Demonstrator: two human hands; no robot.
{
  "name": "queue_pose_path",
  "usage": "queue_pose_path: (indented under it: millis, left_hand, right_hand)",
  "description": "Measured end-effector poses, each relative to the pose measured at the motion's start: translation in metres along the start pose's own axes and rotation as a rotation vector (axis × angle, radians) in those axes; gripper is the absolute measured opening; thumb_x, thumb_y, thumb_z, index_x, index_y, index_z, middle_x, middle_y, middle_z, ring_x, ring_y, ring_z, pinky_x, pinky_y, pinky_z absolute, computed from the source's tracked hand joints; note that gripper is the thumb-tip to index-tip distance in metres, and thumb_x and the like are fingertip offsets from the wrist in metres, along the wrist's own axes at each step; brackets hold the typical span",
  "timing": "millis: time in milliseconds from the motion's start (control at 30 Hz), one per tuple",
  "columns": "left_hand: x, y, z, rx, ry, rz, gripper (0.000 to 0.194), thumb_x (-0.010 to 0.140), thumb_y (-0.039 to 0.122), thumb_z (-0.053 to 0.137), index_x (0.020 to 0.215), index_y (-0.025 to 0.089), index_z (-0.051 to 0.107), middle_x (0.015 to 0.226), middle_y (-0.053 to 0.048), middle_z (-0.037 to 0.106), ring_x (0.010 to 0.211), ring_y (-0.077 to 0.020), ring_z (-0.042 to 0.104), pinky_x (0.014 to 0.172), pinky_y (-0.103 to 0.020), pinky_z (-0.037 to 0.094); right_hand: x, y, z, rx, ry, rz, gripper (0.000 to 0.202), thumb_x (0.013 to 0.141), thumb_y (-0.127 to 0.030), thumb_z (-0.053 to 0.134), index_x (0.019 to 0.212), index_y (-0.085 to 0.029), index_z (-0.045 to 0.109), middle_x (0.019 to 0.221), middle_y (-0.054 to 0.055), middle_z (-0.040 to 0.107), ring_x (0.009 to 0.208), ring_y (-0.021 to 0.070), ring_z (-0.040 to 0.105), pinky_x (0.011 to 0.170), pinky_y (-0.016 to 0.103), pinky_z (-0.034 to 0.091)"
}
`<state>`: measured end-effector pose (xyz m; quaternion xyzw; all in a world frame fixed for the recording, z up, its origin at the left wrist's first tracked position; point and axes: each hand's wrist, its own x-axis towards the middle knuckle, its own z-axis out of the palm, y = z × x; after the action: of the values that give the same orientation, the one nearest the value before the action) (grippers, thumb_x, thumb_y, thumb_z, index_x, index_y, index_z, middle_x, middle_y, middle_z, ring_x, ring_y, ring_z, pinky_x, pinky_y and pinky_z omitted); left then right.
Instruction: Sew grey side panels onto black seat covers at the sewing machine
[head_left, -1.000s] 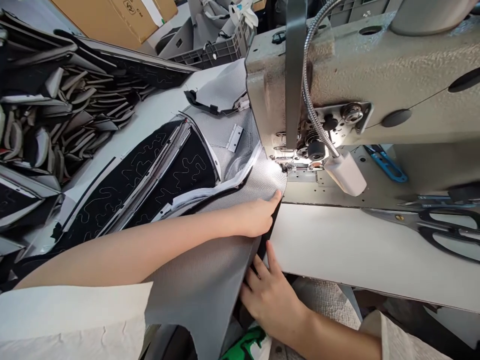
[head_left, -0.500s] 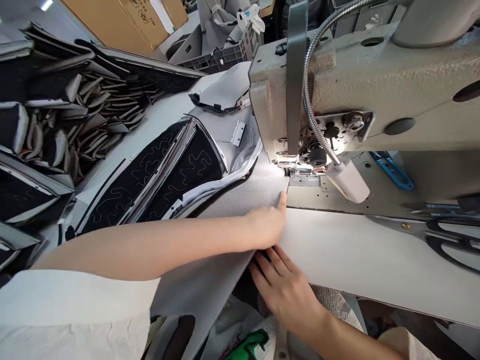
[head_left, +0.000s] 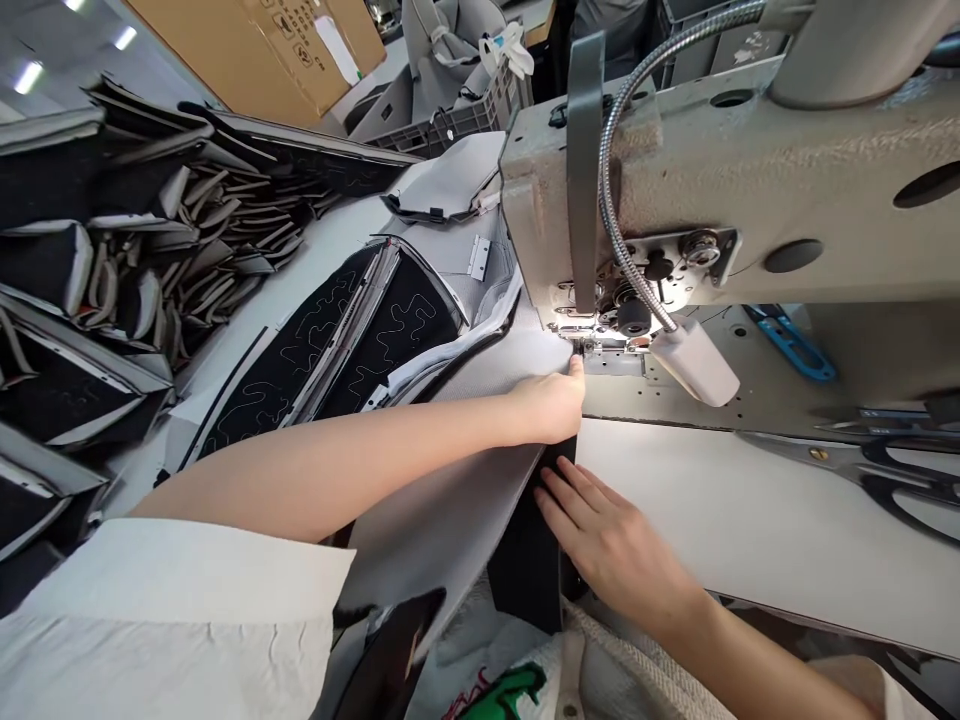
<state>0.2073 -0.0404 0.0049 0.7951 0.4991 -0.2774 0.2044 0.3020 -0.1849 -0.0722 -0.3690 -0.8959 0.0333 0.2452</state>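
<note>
My left hand point(head_left: 551, 407) lies on a grey mesh-textured fabric piece point(head_left: 484, 370). Its index finger points forward at the fabric's right edge, close to the lit presser foot point(head_left: 577, 345) of a sewing machine point(head_left: 720, 170); the other fingers are curled against the cloth. My right hand point(head_left: 611, 540) is nearer my body, fingers stretched out flat over the edge of a black layer point(head_left: 525, 545) that shows beneath the grey one. Its thumb is hidden. The fabric hangs over the table's front edge.
Stitched black panels point(head_left: 401, 330) lie left of the machine, beyond my left forearm. Stacked padded pieces point(head_left: 217, 230) fill the far left. Blue thread snips point(head_left: 795, 345) and black-handled scissors point(head_left: 862, 465) lie to the right. A lamp point(head_left: 694, 362) hangs beside the needle area.
My left hand has slid forward toward the presser foot with the grey fabric. My right hand has moved forward and rightward, and more of the black layer shows.
</note>
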Motion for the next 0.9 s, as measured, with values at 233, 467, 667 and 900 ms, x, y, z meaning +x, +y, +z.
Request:
queue_pose_path:
  millis: [233,467,667,900]
  left_hand:
    - [-0.08,-0.027,0.028,-0.053,-0.028,0.282,0.065,0.083,0.024,0.037,0.143,0.005,0.023,0.149,-0.018,0.026,0.136,-0.0277,0.028,0.108,-0.037,0.034]
    - [-0.138,-0.053,0.138,0.148,0.252,0.29,0.101,0.061,0.009,0.051,0.148,0.015,0.001,0.156,-0.011,0.003,0.142,-0.0302,-0.001,0.115,-0.05,0.014]
    - [-0.127,-0.055,0.143,0.082,0.412,0.319,0.082,0.069,0.011,0.048,0.146,0.012,0.019,0.154,-0.012,0.016,0.142,-0.0273,0.011,0.112,-0.045,0.026]
    - [-0.113,-0.053,0.129,0.103,0.449,0.28,0.07,0.075,0.014,0.046,0.143,0.01,0.03,0.152,-0.01,0.023,0.14,-0.029,0.016,0.11,-0.045,0.028]
  right_hand:
    - [0.0,-0.003,0.002,0.0,-0.031,-0.037,0.023,0.084,-0.02,0.054,0.102,-0.011,0.064,0.116,0.018,0.06,0.119,0.0317,0.049,0.105,0.046,0.039]
    - [-0.004,-0.025,0.009,0.042,0.108,-0.075,0.018,0.084,-0.017,0.053,0.094,-0.011,0.066,0.1,0.015,0.065,0.109,0.0326,0.055,0.102,0.056,0.04]
    - [-0.006,-0.036,0.01,0.048,0.147,-0.061,0.022,0.084,-0.013,0.047,0.089,-0.009,0.068,0.094,0.015,0.067,0.104,0.0315,0.059,0.097,0.049,0.047]
    - [-0.005,-0.032,0.013,0.001,0.149,-0.078,0.027,0.085,-0.012,0.043,0.096,-0.007,0.067,0.1,0.017,0.066,0.105,0.0308,0.059,0.097,0.045,0.048]
